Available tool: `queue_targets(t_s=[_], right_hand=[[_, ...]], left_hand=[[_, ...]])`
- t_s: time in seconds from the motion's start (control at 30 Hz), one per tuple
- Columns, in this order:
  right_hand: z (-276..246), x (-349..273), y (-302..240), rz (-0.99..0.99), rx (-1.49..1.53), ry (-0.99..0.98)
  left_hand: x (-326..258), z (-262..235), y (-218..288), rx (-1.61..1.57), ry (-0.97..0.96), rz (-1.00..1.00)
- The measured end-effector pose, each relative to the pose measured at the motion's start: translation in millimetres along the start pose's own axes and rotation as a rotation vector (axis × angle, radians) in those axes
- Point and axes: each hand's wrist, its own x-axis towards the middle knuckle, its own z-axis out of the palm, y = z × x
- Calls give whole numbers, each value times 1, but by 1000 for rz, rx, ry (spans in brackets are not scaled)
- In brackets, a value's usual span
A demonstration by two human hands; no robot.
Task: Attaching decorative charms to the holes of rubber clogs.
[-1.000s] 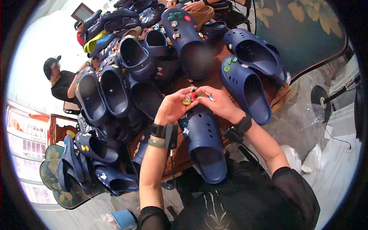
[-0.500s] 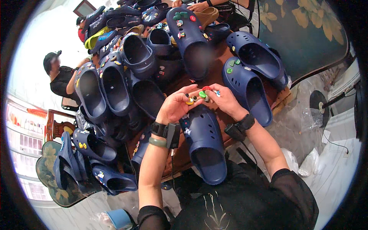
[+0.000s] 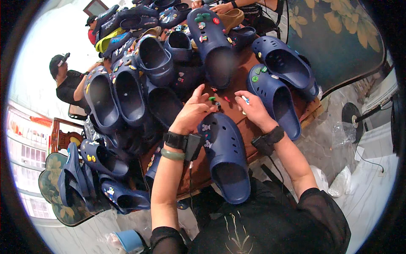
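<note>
A navy clog (image 3: 228, 139) lies in front of me, its toe pointing away and its open heel toward my body. Small pale charms sit on the left side of its toe. Above that toe, my left hand (image 3: 191, 113) is closed on small shoe charms, a green one (image 3: 212, 99) and a dark one showing at its fingertips; its index finger sticks up. To the right, my right hand (image 3: 255, 111) pinches a white and blue charm (image 3: 245, 100). A small red charm (image 3: 227, 99) shows between the hands; whether it rests on the brown tabletop is unclear.
Many navy clogs crowd the table's left and far side, several with charms. A decorated clog (image 3: 211, 42) lies straight ahead, and a pair (image 3: 275, 95) sits at the right. Another person (image 3: 69, 82) stands at far left. A blue bin (image 3: 129, 240) is on the floor.
My hands have drawn apart, the right one moving a little to the right. The green charm is now by my left fingers, and the red one is out of my right fingertips.
</note>
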Motion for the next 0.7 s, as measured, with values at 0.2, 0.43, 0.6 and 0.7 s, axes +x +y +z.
queue_targets(t_s=[0.2, 0.43, 0.6, 0.7], right_hand=[[-17, -9, -15, 196, 243, -71], [-1, -43, -74, -86, 199, 37], [69, -96, -123, -872, -383, -300], [99, -120, -116, -873, -520, -439]], left_hand=[[-14, -19, 7, 27, 128, 138], [-86, 12, 1, -671, 43, 28], [-146, 63, -18, -1000, -71, -47], [-160, 57, -40, -947, 105, -58]])
